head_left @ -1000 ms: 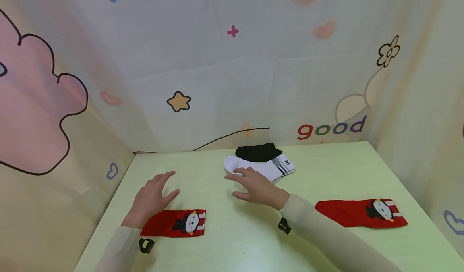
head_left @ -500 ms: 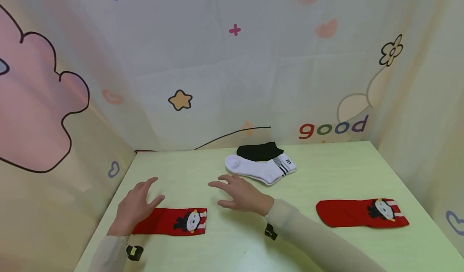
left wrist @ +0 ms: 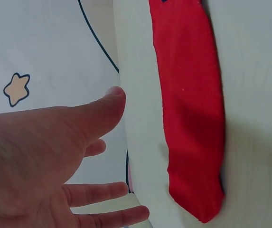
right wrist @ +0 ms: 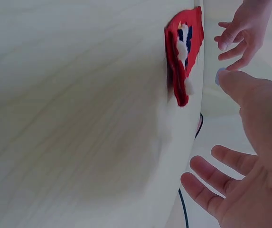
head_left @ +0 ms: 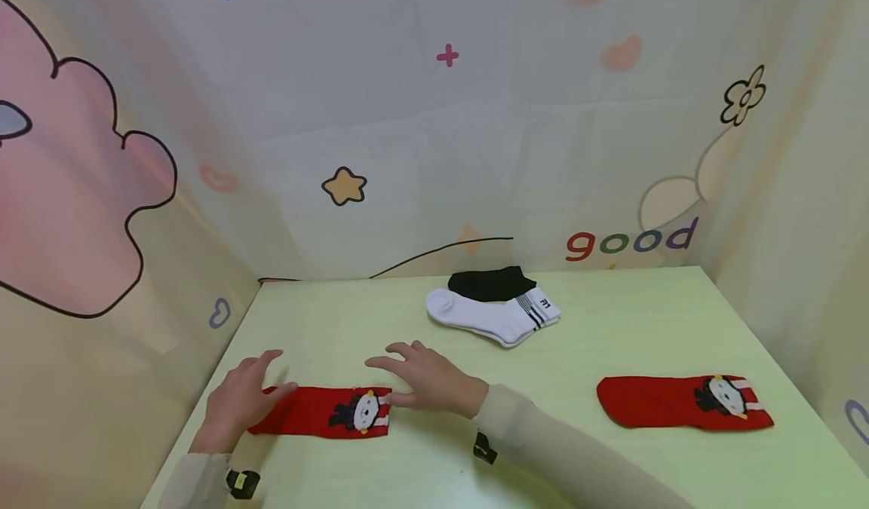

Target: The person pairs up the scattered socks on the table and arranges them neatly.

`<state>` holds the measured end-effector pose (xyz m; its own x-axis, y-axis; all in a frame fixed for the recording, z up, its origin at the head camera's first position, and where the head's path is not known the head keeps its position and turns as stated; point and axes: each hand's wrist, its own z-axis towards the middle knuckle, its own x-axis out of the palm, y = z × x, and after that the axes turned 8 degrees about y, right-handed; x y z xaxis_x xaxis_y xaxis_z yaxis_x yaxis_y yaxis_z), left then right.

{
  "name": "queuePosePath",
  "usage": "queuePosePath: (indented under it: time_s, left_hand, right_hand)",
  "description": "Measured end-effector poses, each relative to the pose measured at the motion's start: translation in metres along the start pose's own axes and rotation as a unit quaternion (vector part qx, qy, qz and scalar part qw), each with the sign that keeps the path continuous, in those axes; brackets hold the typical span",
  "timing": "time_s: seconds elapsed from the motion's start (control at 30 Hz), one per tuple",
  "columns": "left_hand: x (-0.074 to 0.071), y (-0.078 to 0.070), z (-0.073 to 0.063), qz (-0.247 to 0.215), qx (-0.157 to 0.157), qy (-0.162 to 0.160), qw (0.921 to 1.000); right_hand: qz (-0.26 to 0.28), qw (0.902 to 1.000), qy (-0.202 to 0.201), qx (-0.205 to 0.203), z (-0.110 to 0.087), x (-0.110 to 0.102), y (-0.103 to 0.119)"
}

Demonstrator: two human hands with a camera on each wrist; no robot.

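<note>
A red sock [head_left: 308, 412] with a cartoon animal face near its cuff lies flat at the left of the table. Over its toe end hovers my left hand [head_left: 234, 400], thumb and fingers spread, holding nothing. My right hand [head_left: 431, 377] hangs near the cuff end, also spread and bare. In the left wrist view, the sock [left wrist: 190, 109] lies apart from my thumb and fingers. From the right wrist, the cuff [right wrist: 181, 71] shows just beyond my right hand [right wrist: 240, 161], with a gap between them.
A matching red sock [head_left: 658, 402] lies flat at the right. At the back, a white sock with black stripes [head_left: 485, 317] lies in front of a black sock [head_left: 490, 283]. A printed curtain [head_left: 394, 117] stands behind the pale table [head_left: 380, 479].
Both hands have moved left and down in the head view, the right one from by the white sock to the left red sock's cuff. The socks lie where they were.
</note>
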<state>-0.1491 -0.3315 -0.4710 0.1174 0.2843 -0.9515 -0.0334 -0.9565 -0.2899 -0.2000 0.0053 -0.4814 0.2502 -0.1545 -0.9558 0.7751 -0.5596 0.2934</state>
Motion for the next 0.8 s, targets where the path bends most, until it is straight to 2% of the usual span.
queuePosePath:
  time_s: [0.33,0.53,0.8]
  left_hand:
    - [0.010,0.006,-0.005,-0.002,-0.021,0.032,0.9993]
    - [0.015,0.009,-0.007,-0.001,-0.018,0.035,0.9992]
    - [0.020,0.013,-0.009,-0.006,-0.021,0.031,0.9993]
  right_hand:
    - [-0.015,0.9996,0.022,-0.002,0.015,0.009,0.019]
    - [-0.019,0.9992,0.030,-0.019,0.021,0.018,0.031]
    - [-0.032,0.9986,0.035,-0.024,0.026,0.028,0.035]
